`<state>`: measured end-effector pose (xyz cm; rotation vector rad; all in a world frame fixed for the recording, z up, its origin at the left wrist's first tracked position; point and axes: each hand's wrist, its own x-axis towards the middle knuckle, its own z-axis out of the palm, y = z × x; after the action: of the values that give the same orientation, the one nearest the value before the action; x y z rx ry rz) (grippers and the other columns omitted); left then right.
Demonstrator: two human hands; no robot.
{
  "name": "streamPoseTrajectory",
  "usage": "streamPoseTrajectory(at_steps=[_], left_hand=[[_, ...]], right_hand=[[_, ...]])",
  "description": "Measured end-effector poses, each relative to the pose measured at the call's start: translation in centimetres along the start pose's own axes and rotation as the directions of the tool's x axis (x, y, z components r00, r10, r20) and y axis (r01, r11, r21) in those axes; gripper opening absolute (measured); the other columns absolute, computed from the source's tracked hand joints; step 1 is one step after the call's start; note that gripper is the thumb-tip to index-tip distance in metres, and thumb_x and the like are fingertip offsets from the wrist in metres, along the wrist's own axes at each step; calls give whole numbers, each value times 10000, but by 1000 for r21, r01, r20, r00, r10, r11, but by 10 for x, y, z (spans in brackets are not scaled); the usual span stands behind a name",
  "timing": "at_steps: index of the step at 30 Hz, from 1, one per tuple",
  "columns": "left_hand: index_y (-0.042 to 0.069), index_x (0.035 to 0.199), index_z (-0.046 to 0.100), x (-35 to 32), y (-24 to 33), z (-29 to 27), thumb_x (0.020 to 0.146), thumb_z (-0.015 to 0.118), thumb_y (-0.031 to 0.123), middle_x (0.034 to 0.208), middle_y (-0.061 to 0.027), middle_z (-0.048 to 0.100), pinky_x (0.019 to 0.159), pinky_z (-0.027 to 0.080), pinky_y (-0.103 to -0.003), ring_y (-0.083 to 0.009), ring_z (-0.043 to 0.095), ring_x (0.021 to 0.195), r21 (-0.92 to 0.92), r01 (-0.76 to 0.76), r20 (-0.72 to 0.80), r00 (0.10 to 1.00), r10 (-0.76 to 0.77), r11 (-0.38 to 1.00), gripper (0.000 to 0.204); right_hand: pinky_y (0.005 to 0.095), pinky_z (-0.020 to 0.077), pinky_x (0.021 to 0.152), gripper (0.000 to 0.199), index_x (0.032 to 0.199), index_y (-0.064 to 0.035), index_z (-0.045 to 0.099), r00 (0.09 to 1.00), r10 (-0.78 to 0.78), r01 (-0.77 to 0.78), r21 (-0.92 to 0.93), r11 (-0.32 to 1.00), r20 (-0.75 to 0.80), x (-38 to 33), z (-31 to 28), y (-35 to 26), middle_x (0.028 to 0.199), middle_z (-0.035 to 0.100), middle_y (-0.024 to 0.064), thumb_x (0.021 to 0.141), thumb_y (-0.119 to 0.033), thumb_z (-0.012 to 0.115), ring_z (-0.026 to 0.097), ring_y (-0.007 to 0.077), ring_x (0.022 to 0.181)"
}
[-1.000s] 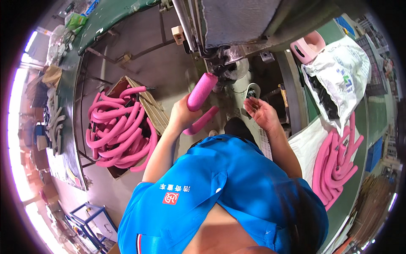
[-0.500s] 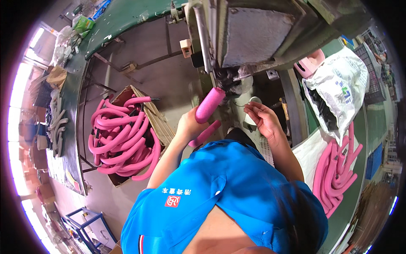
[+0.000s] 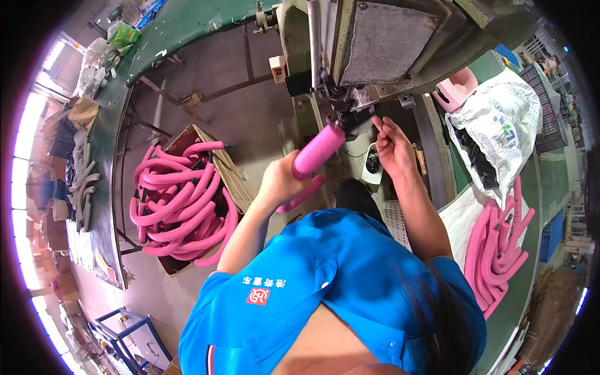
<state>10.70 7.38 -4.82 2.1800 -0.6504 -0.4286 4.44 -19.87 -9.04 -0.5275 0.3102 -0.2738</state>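
My left hand is closed around a pink foam-covered tube. The tube slants up and to the right, its upper end at the dark working head of a machine. More pink tube shows below that hand. My right hand is raised at the right of the machine head. Its fingers are bent together, the tips close to a black part by the tube's end. Anything small between them is too hidden to name. Just below it is a white container with small dark pieces inside.
On the left, a cardboard box overflows with pink tubes. At right, more pink tubes lie on a green table beside a white sack and a pink plastic piece. A metal machine body overhangs the front.
My left hand has shifted the tube slightly up and right, closer under the machine head. My right hand has risen toward the head, uncovering the white container.
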Motion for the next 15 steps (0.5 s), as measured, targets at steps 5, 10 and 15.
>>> streamPoseTrajectory(at_steps=[5, 10, 15], left_hand=[[27, 868, 569, -40, -17, -21, 635, 695, 196, 738, -202, 601, 669, 476, -390, -364, 613, 733, -47, -71, -2, 997, 71, 996, 315], [-5, 836, 547, -76, -48, -26, 592, 632, 118, 668, -146, 567, 657, 468, -330, -243, 591, 631, -207, 82, -110, 988, -106, 975, 285], [5, 816, 534, -88, -52, -12, 564, 634, 141, 654, -136, 556, 630, 455, -333, -231, 569, 603, -215, 133, -127, 979, -163, 967, 304]], right_hand=[[158, 335, 469, 127, 968, -41, 618, 965, 207, -209, -1, 978, 163, 32, 29, 9, 1058, 629, 159, 854, -10, 572, 425, 35, 543], [210, 407, 502, 65, 902, -28, 617, 964, 170, -118, -240, 964, 207, 41, 41, 30, 807, 633, 83, 884, -57, 562, 554, 107, 592], [188, 437, 536, 155, 995, -8, 630, 982, 131, -42, -518, 854, 136, 29, 63, 31, 1016, 619, 112, 891, -89, 547, 568, 83, 611]])
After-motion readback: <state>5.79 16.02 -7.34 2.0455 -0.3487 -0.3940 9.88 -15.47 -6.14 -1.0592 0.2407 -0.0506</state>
